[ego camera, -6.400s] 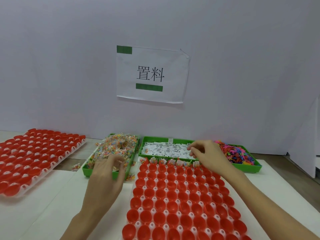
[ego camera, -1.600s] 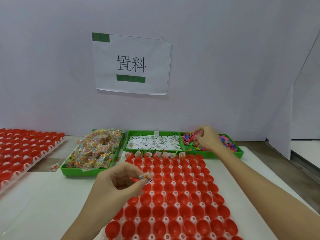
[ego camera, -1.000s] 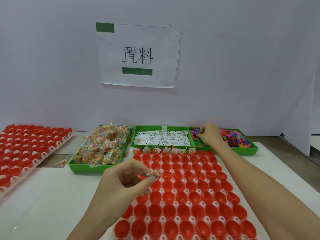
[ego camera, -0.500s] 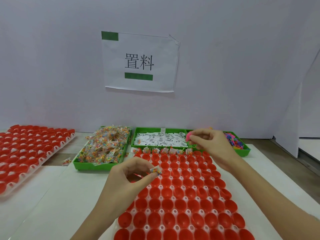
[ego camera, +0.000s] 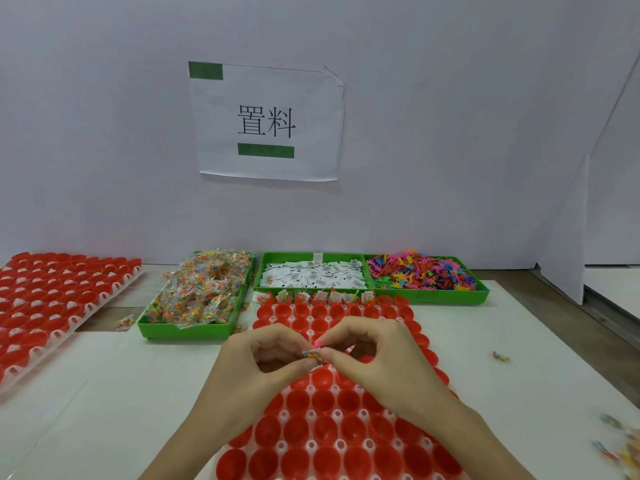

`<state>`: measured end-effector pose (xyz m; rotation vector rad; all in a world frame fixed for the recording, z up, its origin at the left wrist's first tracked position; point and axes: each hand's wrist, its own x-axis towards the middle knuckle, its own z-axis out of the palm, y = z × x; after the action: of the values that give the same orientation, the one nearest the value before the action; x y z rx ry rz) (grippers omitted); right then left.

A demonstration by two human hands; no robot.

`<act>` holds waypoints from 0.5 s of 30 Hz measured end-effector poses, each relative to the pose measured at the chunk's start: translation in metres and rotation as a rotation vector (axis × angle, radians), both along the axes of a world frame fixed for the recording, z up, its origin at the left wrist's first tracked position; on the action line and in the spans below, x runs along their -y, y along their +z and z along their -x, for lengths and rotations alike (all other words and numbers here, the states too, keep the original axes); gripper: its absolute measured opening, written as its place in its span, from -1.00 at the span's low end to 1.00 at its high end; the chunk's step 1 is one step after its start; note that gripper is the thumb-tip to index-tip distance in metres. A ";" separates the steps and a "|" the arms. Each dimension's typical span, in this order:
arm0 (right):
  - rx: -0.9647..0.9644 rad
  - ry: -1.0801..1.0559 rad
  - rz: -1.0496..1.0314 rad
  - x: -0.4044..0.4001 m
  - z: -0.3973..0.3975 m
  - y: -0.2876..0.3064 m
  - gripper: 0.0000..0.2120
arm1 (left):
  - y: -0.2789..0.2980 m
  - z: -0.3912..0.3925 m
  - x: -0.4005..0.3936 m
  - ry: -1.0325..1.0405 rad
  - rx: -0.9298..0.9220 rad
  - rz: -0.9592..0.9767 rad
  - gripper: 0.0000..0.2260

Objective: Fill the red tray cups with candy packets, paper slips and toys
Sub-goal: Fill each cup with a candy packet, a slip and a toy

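Note:
A red tray of cups (ego camera: 363, 441) lies in front of me; several cups in its far row (ego camera: 322, 297) hold packets and slips. Both hands meet above the tray's middle. My left hand (ego camera: 263, 362) pinches a small candy packet (ego camera: 314, 357) between thumb and fingertips. My right hand (ego camera: 374, 355) pinches a small pink toy (ego camera: 317, 345) right against that packet. Behind the tray stand three green bins: candy packets (ego camera: 197, 299), paper slips (ego camera: 311, 275) and coloured toys (ego camera: 422, 273).
A second red cup tray (ego camera: 52, 299) lies at the left. One loose candy packet (ego camera: 125, 322) sits beside the candy bin, a stray toy (ego camera: 500, 357) on the white tabletop at right, blurred coloured pieces (ego camera: 623, 445) at the right edge. A white wall with a paper sign (ego camera: 266, 123) stands behind.
My right hand came back from the toy bin with a pink toy and met my left hand over the tray. The left hand kept its candy packet.

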<state>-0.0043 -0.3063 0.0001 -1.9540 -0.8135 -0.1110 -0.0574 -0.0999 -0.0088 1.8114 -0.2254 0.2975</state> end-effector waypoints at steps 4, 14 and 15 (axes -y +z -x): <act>-0.064 0.020 -0.041 0.005 -0.003 0.001 -0.95 | 0.000 -0.003 0.000 -0.018 0.000 -0.009 -0.88; -0.110 -0.022 0.020 0.024 -0.016 0.015 -0.93 | 0.012 -0.031 0.022 0.022 -0.020 -0.037 -0.84; -0.107 -0.029 0.015 0.026 -0.019 0.018 -0.94 | 0.016 -0.037 0.025 0.025 -0.005 -0.063 -0.85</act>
<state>0.0147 -0.3326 0.0181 -1.9685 -0.7184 -0.0178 -0.0204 -0.1251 0.0070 1.8778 -0.2110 0.3062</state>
